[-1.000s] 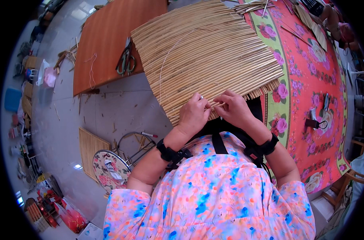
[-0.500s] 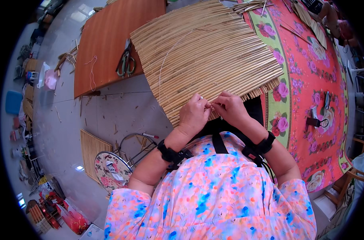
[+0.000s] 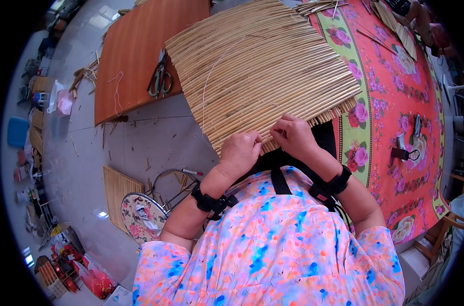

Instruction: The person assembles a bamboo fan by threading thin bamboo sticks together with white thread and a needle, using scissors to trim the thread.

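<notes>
A large mat of straw-coloured stalks (image 3: 272, 71), laid side by side, spreads in front of me. Both of my hands are at its near edge. With thumb and fingertips pinched together, my left hand (image 3: 240, 152) rests by the lower left part of that edge. A little apart to the right, my right hand (image 3: 294, 135) is also closed in a pinch on the edge. Whatever is between the fingers of either hand is too small to make out. A pale thread (image 3: 205, 94) curves over the left part of the mat.
Dark-handled scissors (image 3: 160, 81) and a loose pink thread (image 3: 117, 97) lie on a brown tabletop (image 3: 135, 46) at left. A red flowered cloth (image 3: 390, 122) covers the surface at right. A round flowered stool (image 3: 135, 217) stands lower left. Another person's arm (image 3: 420, 20) shows far right.
My left hand has moved slightly left and down, away from my right hand, so a gap now separates the fingertips. My right hand and the mat have barely shifted.
</notes>
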Demonstrator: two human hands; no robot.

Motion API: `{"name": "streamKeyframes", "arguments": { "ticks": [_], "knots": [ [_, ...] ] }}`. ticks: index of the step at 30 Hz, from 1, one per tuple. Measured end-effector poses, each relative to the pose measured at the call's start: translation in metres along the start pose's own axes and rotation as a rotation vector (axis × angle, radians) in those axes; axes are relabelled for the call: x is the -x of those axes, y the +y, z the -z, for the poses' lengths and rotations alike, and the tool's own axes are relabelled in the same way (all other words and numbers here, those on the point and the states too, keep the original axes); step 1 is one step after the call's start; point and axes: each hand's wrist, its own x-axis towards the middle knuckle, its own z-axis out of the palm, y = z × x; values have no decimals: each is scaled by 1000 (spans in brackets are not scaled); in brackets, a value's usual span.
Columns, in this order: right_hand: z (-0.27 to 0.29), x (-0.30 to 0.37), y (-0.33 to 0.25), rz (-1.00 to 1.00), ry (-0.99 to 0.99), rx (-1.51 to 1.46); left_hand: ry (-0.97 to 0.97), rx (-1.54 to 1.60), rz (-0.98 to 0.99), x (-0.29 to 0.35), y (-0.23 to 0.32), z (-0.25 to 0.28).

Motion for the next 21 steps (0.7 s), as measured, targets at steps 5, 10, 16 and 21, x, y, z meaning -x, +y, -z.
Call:
{"name": "streamKeyframes", "arguments": {
  "ticks": [5, 10, 16, 21],
  "knots": [
    [2, 0, -7, 1, 29, 139, 16, 66, -35, 1, 4, -7],
    [-4, 1, -5, 30, 40, 234, -10, 200, -34, 1, 8, -10],
    [-7, 1, -7, 32, 46, 233, -41, 221, -71, 0, 2, -10],
    [-3, -1, -1, 19, -19, 157, -85, 351, -47, 0, -9, -15]
  ]
}}
